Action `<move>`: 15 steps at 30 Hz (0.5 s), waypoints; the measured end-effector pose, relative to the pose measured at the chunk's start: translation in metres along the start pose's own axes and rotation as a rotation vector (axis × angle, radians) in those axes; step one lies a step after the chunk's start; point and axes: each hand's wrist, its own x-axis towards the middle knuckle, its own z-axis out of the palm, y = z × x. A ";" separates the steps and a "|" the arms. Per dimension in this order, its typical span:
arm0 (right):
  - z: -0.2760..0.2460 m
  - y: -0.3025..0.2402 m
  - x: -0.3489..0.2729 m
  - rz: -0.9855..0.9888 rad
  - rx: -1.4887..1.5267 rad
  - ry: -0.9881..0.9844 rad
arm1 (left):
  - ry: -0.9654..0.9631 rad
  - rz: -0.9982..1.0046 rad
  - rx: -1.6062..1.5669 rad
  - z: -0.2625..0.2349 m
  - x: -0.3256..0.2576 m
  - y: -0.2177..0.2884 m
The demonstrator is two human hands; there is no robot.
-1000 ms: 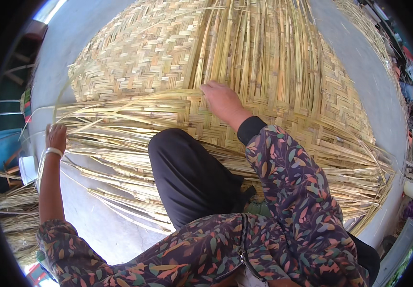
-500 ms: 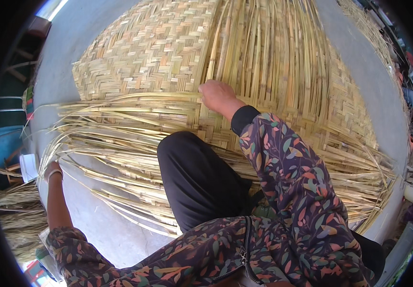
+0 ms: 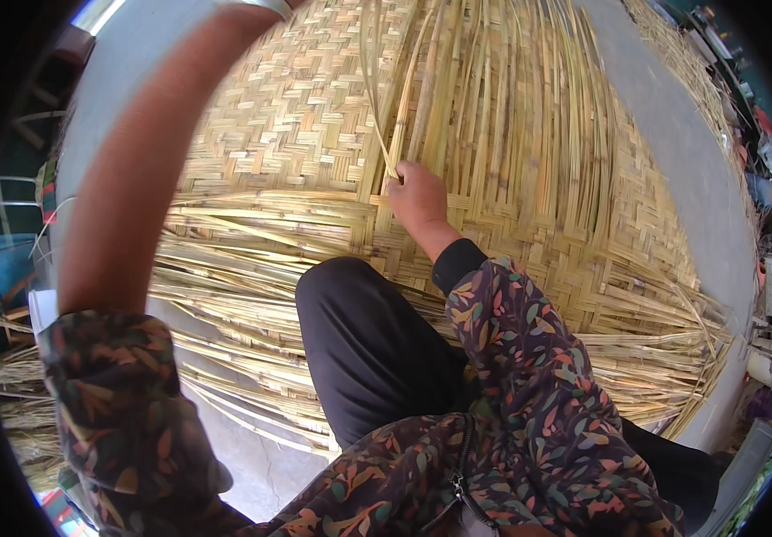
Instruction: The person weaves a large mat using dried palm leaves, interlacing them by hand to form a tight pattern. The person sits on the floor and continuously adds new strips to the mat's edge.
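Your right hand (image 3: 417, 192) is resting on a large woven bamboo mat (image 3: 529, 179) spread over the floor (image 3: 690, 170), its fingers clenched around a loose bamboo strip (image 3: 375, 98). Your left forearm (image 3: 149, 170) is rising out of view, so its fingers cannot be judged.

You wear a dark long-sleeved jacket (image 3: 529, 376) printed with orange, green and purple leaves, a zip down its front, black trousers (image 3: 368, 349), and a pale wristband (image 3: 265, 7).
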 end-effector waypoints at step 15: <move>-0.005 0.005 0.004 0.226 0.192 0.000 | -0.674 -1.559 -0.832 0.126 -0.216 0.033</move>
